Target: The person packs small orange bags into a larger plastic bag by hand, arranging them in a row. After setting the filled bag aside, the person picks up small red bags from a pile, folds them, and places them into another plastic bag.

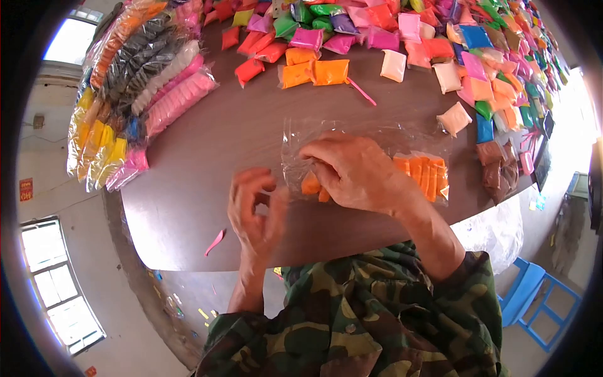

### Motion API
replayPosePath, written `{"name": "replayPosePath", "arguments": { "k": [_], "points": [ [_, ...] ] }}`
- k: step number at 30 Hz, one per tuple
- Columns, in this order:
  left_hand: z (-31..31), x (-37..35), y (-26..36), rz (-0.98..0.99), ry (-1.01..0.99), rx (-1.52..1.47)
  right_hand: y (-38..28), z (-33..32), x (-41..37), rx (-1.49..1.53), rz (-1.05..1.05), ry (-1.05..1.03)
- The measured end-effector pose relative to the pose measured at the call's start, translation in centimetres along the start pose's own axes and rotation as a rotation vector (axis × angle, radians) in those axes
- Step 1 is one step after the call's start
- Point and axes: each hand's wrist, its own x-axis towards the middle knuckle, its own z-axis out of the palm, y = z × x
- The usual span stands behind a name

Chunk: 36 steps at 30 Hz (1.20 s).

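A clear plastic bag (377, 135) lies flat on the brown table (207, 163) in front of me. A row of orange packets (424, 176) fills its right end. My right hand (358, 173) rests over the bag's left part, its fingers closed on a couple of orange packets (311, 185) at the bag's mouth. Just left of it, my left hand (254, 213) has curled fingers, and its thumb and fingertips pinch the bag's open edge. My palm hides part of the packets.
Loose packets in many colours (440, 44) cover the table's far side; two orange ones (314, 72) lie nearest. Filled bags of packets (144, 81) are stacked at the left. A pink stick (361, 91) and a pink scrap (215, 242) lie on the table. A blue stool (534, 295) stands at the lower right.
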Motion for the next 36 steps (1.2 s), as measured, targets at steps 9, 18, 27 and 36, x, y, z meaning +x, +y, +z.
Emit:
{"name": "replayPosePath", "arguments": {
  "k": [9, 18, 27, 36],
  "points": [
    [1.5, -1.9, 0.2, 0.163, -0.142, 0.205, 0.0, 0.1, 0.3, 0.0, 0.036, -0.088],
    [2.0, -3.3, 0.1, 0.0, -0.003, 0.042, 0.0, 0.0, 0.3, 0.074, 0.106, -0.013],
    [1.0, -2.5, 0.6, -0.297, -0.069, -0.124, -0.6, 0.6, 0.1, -0.045, 0.078, 0.047],
    [0.2, 0.7, 0.4, -0.498, -0.24, -0.137, -2.9, -2.9, -4.5, -0.354, -0.002, 0.467]
  ]
}}
